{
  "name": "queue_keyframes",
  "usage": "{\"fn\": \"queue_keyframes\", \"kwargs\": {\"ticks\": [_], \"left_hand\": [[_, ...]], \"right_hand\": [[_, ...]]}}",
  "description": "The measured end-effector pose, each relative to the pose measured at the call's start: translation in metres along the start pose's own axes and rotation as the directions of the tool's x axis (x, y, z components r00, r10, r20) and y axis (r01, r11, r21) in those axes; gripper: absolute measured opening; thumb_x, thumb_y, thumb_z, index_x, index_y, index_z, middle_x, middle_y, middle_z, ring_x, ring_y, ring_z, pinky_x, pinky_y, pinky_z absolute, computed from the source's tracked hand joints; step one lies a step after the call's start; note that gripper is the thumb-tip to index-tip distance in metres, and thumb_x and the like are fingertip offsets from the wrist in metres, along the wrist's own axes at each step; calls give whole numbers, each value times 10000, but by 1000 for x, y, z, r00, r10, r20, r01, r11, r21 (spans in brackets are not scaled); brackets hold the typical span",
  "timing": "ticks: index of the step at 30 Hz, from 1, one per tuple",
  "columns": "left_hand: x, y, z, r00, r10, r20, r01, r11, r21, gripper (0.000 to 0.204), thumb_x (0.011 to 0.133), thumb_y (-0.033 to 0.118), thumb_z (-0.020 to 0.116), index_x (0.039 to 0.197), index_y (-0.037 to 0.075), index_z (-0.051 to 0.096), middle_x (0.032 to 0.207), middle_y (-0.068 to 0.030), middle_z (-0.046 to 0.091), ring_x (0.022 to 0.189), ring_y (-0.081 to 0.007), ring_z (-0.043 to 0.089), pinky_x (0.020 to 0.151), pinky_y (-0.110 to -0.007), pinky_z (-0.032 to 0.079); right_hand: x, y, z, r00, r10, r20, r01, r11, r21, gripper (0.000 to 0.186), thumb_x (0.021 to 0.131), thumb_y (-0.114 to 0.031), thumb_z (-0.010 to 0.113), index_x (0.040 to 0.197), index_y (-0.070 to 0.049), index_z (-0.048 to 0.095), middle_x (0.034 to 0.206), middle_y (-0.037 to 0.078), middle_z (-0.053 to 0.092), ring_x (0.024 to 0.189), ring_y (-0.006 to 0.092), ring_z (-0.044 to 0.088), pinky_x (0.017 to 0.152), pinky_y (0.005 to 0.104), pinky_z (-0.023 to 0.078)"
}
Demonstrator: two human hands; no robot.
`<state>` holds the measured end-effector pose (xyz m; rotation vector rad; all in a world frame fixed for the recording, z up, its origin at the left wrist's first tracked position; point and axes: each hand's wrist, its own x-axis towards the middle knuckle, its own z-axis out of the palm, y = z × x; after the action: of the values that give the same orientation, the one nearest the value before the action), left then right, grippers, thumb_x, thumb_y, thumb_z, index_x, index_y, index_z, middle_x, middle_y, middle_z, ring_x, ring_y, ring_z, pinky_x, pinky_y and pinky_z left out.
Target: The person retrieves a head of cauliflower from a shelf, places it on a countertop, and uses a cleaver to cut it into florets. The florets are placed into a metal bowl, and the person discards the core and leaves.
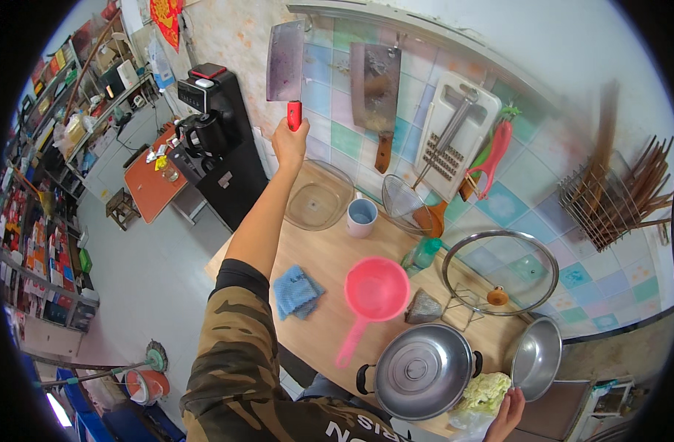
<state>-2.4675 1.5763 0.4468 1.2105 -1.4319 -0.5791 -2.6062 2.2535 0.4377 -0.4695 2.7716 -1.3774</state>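
Observation:
My left hand (289,144) is raised at the tiled wall, its fingers closed around the red handle of a cleaver (285,62). The broad blade points up, its top corner close to the wall rail; whether it hangs there cannot be made out. At the lower right, my right hand (508,414) rests against the side of a pale cauliflower (486,393), fingers curved at its edge. Clear plastic lies under the cauliflower. Beside it stand a lidded metal pan (423,372) and a tilted steel bowl (536,359).
A second cleaver (376,88), a white grater (455,132), a strainer (409,202) and a red peeler (495,158) hang on the wall. On the wooden counter are a pink ladle (377,289), a blue cloth (298,292), a mug (362,218) and a glass lid (500,271) on a stand.

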Motion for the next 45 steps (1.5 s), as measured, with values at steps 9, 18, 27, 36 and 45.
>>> {"fn": "queue_keyframes", "kwargs": {"ticks": [9,18,27,36,45], "left_hand": [[-51,46,-81,943,322,90,-325,945,28,231,808,188,658,886,-16,582,681,-74,588,542,-168,499,531,-338,440],[-398,136,-97,113,201,973,-6,979,-201,285,758,214,707,933,16,600,667,-26,544,583,-118,491,546,-262,404],[-557,187,-116,-628,356,692,229,934,-273,363,735,171,677,1060,46,573,1072,-134,587,998,-247,565,858,-344,433],[-601,162,89,-257,249,934,-138,947,-290,754,729,505,663,1257,5,465,1260,-214,484,1171,-289,473,952,-364,379],[-621,131,119,-508,162,846,114,986,-121,718,701,445,683,1194,-45,502,1117,-197,588,1034,-246,565,872,-333,432]], "right_hand": [[-17,-58,44,990,-47,131,9,960,279,407,830,-86,536,1224,9,495,1146,121,582,1099,217,512,967,341,361],[-77,-75,71,919,-85,385,-224,690,689,704,805,-224,671,1373,-32,303,1322,145,438,1202,187,423,894,304,396],[-112,34,-49,835,536,122,-512,677,529,305,885,-88,480,1128,96,497,862,96,629,705,113,578,683,256,489],[-102,47,-104,808,488,331,-579,549,603,494,951,-221,391,1386,-23,266,601,27,455,435,98,428,418,223,391],[-82,18,-50,746,619,246,-612,491,620,509,980,-345,305,1368,-17,319,571,31,438,408,103,419,403,234,388]]}}
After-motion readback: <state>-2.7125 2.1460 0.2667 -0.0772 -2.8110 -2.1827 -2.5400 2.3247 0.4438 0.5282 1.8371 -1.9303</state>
